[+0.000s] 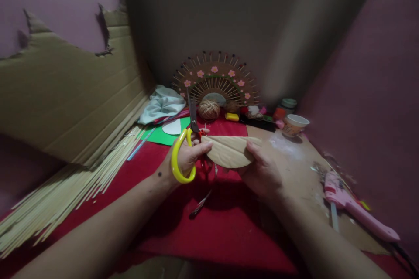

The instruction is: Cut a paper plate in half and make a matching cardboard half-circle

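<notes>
A half-round piece of tan cardboard (pixel 229 151) is held up between both hands over the red cloth. My left hand (pixel 188 157) pinches its left end with the thumb on top. Scissors with yellow handles (pixel 178 161) also hang on that hand, their blades pointing up and away. My right hand (pixel 262 170) grips the right end of the cardboard, thumb on the near face. Below the hands lies a short twisted cord (pixel 204 202). Most fingers of the right hand are hidden behind the cardboard.
A bundle of thin sticks (pixel 75 187) lies left. Behind stand a flowered stick fan (pixel 214 72) and a ball of twine (pixel 209 110). At right are a paper cup (pixel 294 125) and a pink glue gun (pixel 356 207). Green paper (pixel 160 135) lies beyond my left hand.
</notes>
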Demonstrator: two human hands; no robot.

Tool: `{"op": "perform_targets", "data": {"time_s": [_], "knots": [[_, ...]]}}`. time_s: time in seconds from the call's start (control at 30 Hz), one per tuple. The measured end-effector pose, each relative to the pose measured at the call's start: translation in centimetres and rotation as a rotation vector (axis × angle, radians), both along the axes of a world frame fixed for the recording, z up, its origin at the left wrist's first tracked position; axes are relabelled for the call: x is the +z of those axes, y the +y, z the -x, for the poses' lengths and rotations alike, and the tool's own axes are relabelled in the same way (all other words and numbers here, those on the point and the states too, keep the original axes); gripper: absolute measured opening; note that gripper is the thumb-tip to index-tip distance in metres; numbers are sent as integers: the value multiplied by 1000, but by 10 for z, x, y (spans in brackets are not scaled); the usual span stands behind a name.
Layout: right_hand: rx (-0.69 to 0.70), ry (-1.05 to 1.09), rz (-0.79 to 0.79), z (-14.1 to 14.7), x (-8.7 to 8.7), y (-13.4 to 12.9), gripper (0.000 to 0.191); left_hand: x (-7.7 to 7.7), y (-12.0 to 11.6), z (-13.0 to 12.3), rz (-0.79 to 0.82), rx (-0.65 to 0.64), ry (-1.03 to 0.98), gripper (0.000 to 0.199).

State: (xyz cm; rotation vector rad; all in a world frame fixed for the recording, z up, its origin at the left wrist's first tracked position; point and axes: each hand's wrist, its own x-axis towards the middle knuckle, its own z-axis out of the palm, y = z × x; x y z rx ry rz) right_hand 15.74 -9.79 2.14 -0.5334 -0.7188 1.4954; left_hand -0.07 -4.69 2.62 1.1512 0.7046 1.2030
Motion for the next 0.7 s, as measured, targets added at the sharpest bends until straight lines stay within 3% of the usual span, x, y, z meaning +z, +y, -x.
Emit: {"op": "perform_targets", "data": {"time_s": [0.33,0.7], "knots": [[-67,-148,-55,2,-4,-2,25,13,-9,-1,15,51,66,59],[-111,-168,-60,0,-4,1,30,0,-6,3,-37,-17,185,57]]}}
